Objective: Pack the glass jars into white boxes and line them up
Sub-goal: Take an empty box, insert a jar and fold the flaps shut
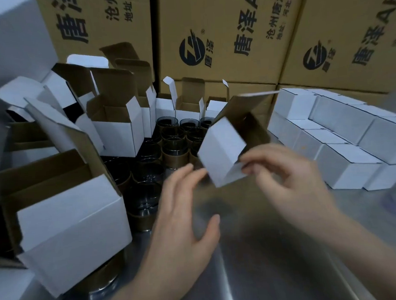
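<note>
Part done: closed white boxes (344, 127) stand lined up in two tiers at the right of the table (256, 250). Your right hand (293, 174) pinches the lower corner of a tilted box (222, 146), flap up, above the table's middle; whether a jar sits inside cannot be told. Your left hand (184, 208) is spread just beside it, holding nothing. Many glass jars (175, 137) and open boxes (119, 129) remain.

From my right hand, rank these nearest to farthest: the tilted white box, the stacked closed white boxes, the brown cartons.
1. tilted white box: centre, pinched by the right hand.
2. stacked closed white boxes: right side of the table.
3. brown cartons: along the back.
</note>
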Demonstrator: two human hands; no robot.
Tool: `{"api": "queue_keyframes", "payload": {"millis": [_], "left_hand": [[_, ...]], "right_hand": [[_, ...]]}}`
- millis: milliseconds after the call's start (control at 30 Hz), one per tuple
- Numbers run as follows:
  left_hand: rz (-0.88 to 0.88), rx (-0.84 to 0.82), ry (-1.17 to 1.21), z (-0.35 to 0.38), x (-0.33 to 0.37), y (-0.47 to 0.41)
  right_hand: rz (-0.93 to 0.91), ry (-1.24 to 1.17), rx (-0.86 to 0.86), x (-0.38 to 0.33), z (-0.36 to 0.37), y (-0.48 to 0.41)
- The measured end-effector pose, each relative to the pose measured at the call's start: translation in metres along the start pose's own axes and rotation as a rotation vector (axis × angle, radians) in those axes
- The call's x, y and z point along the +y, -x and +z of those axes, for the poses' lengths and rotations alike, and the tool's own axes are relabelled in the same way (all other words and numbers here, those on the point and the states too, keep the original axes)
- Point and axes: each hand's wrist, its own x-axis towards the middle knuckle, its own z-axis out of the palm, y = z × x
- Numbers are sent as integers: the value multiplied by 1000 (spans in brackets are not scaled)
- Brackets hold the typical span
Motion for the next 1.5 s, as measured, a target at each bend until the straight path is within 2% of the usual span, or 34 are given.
{"api": "queue_keyframes", "payload": {"millis": [167,300,400,467,533,600,700,833,1067,1233,1500], "left_hand": [[-43,-20,-7,1,3,0],[-91,-61,73,-1,5,-3],[-105,-81,79,-1,1,-2],[-118,-86,73,0,-2,-1],[-128,-92,56,1,-5,0],[-135,-104,63,1,-7,2],[-178,-120,100,1,-9,1],[-191,-134,130,2,-10,1],[-188,-157,144,2,-13,0],[-205,-174,135,3,-14,-1],[-207,-178,131,4,-14,-3]], "right_hand": [[-99,-61,-123,-28,5,30],[-115,-116,-175,-37,9,39],[-116,-125,-157,-37,8,37],[-114,-130,-58,-34,5,31],[-23,-174,99,-29,0,19],[160,-291,227,-14,-2,-4],[380,-231,281,26,1,-52],[554,-14,177,93,17,-107],[744,64,-185,160,54,-148],[825,34,-230,172,68,-158],[814,78,-239,177,74,-159]]}}
